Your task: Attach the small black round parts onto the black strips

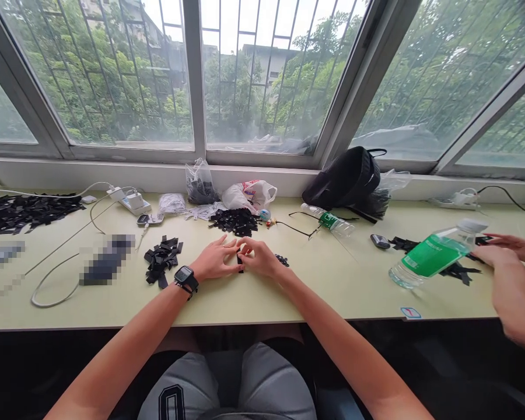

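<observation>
Black strip [240, 261] is seen on the surface [254, 303], between the two hands, toward the near edge's middle and well back from that edge. Its long axis is set roughly near-to-far, across the line from hand to hand, so one long side is faced by each hand. Neither hand is clearly nearer; the strip is reached from both sides at the fingertips, its outline partly covered.

Left hand [214, 258] is laid low at the strip's left, fingers spread, thumb and index tips brought to it; whether it is gripped there cannot be told. Right hand [259, 256] is curled in from the right, the strip's far part apparently pinched by thumb and index.

Just beyond the right hand, small dark pieces [282, 260] are partly hidden. Toward the far edge, a heap of black strips [235, 222] is placed straight beyond the hands; a looser pile [161, 259] is left past the left hand, near the watch [185, 278]. Farther right, glasses [310, 235] and a lying bottle [330, 220] are seen. By the surface's far edge, a black bag [343, 178] is stood near plastic bags [249, 195]. Toward the right end, a large green-labelled bottle [435, 255] is seen in front of another person's hands [501, 255], details blurred
</observation>
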Demonstrator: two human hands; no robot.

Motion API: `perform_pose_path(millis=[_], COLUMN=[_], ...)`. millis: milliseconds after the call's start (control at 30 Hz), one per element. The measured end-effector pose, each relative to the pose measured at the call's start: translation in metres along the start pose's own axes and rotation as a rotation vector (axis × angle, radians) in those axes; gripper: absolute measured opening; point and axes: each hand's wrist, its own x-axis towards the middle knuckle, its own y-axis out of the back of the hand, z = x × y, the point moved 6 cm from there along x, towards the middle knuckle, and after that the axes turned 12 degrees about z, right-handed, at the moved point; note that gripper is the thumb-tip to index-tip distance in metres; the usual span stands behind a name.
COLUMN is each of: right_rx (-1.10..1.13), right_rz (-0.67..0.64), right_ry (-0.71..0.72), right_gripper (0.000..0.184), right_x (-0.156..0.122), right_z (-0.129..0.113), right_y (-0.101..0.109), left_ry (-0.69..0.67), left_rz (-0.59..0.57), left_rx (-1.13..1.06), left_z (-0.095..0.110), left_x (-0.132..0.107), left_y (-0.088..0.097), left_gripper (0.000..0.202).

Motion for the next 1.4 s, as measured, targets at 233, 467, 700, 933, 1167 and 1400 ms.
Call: perform_pose_path(millis=[233, 467, 700, 933, 1167, 1400], right_rx=[0.151, 0.2, 0.25, 0.243, 0.089, 0.076], right_rz=[0.024, -0.003, -0.094, -0.201, -0.192, -0.071], right_ry=[-0.124, -0.14, -0.216, -0.279, -0.205, -0.121], right_gripper=[0.036, 0.025, 0.016, 0.02, 0.014, 0.01], right_x=[0.003, 0.004, 0.011, 0.025, 0.028, 0.013], right_z=[0.014, 0.008, 0.019, 0.025, 0.017, 0.012], right_y=[-0.002, -0.002, -0.003, -0.007, -0.007, 0.0], left_ry=[0.016, 0.018, 0.025, -0.006, -0.009, 0.014], left_rz=[-0.022, -0.012, 0.005, -0.043, -0.049, 0.065], left_rx=[0.006, -0.022, -0.03, -0.039, -0.039, -0.084], left_z=[-0.005, -0.001, -0.001, 0.003, 0.004, 0.002], left_x=[0.0, 0.0, 0.0, -0.003, -0.004, -0.001], left_y=[-0.005, -0.001, -0.001, -0.001, -0.001, 0.004], left_gripper=[0.081, 0.078, 0.079, 0.078, 0.075, 0.081])
